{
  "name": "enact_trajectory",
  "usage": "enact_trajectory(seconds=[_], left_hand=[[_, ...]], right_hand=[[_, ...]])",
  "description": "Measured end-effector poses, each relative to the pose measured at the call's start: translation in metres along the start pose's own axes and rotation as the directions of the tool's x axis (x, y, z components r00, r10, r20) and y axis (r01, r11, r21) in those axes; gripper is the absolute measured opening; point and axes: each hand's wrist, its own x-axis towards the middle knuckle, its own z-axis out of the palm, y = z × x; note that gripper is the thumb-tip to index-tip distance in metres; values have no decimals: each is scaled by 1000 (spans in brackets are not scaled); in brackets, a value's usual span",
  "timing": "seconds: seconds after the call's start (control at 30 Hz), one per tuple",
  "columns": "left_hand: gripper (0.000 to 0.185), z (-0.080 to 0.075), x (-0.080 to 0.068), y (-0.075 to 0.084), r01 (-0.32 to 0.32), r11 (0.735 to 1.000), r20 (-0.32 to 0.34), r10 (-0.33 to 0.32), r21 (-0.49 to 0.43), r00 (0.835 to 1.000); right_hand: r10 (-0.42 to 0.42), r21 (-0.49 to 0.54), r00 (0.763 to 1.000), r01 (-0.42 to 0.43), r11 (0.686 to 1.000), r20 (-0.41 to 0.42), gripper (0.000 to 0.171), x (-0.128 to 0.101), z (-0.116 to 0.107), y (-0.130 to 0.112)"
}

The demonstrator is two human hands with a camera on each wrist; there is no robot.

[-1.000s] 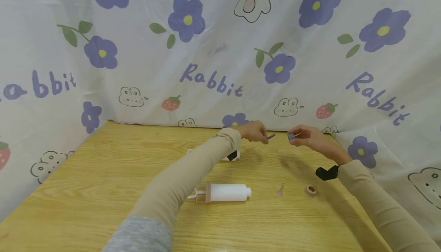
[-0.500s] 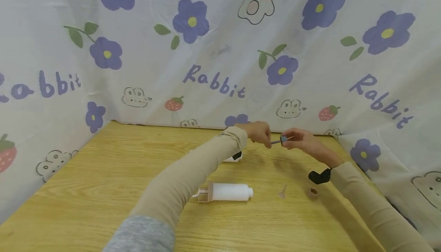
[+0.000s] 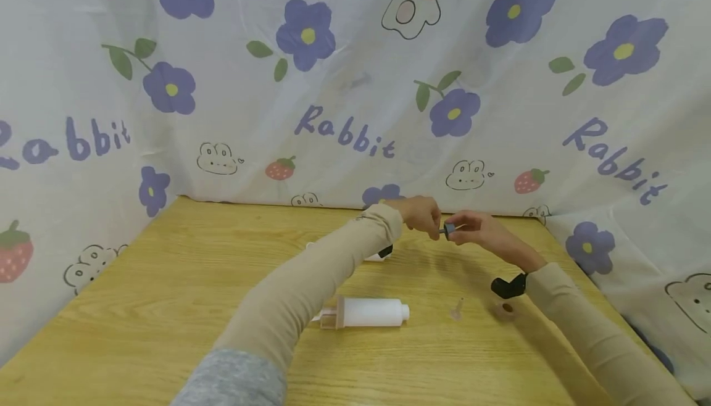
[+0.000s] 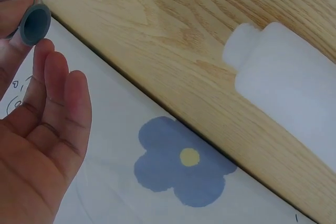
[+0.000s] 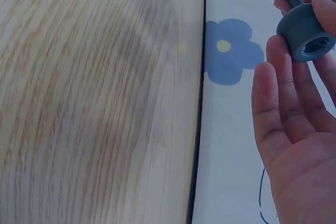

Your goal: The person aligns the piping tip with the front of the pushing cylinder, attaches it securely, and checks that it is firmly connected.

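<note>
Pinching a small grey rubbery cap [image 5: 307, 34], right hand [image 3: 472, 231] grip clamped, left hand [image 3: 422, 215] pinching its stem, grainy wooden table [image 3: 166, 307]

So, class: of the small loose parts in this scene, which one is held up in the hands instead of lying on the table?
The small grey ring-shaped piece, pinched between both hands' fingertips. The clear funnel-like piece and brown ring lie on the wooden table.
</note>
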Motion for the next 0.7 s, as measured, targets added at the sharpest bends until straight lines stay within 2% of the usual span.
enact_trajectory(seconds=[0.13, 0.27, 0.4, 0.5, 0.7], left_hand=[[13, -1, -5, 2, 16, 999, 9, -16, -49, 1000], [14, -6, -9, 4, 27, 996, -11, -28, -85, 1000], [19, -8, -10, 5, 3, 991, -32, -7, -134, 999], [20, -7, -9, 5, -13, 972, -20, 8, -234, 1000], [13, -4, -6, 2, -3, 912, -14, -3, -410, 1000]], right_hand=[[-20, 8, 1000, 19, 1000, 11, 43, 2, 4, -1], [-43, 13, 999, 43, 999, 5, 42, 3, 5, -3], [-48, 15, 999, 48, 999, -8, 41, 2, 4, -4], [-35, 13, 999, 35, 999, -26, 40, 0, 3, -4], [-19, 23, 999, 20, 1000, -37, 38, -3, 0, -4]])
